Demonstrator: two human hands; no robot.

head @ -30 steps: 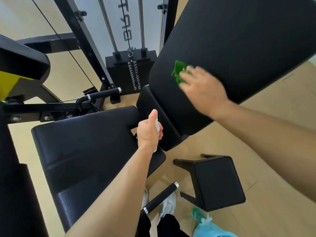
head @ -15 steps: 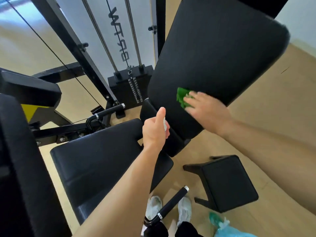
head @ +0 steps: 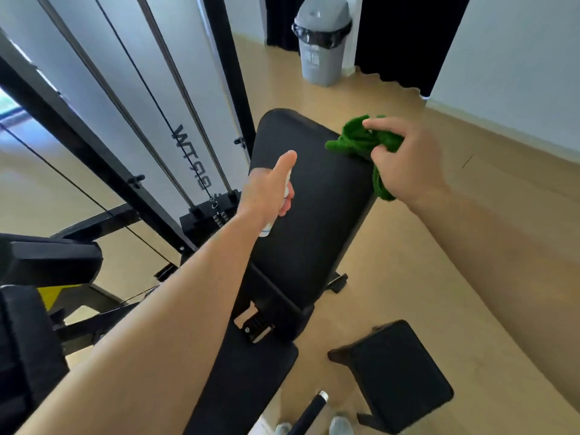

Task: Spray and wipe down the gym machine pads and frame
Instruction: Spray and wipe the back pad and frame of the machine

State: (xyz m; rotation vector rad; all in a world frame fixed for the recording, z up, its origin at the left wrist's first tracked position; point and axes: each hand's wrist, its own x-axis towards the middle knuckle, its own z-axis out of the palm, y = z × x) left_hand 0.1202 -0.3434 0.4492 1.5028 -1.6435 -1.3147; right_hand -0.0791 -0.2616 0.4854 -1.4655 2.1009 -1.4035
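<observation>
Backrest pad [head: 320, 221], black, above tan floor [head: 408, 262], grey bin [head: 321, 42] beyond

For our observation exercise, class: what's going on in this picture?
A person is cleaning a gym machine. The left hand holds a small spray bottle pointed at the black pad. The right hand grips a bunched green cloth at the pad's upper right edge. A black stool stands on the floor beside the machine, and a grey bin stands further back.

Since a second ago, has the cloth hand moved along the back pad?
Yes. The right hand, gripping the green cloth, climbed the back pad from middle to top edge.
</observation>
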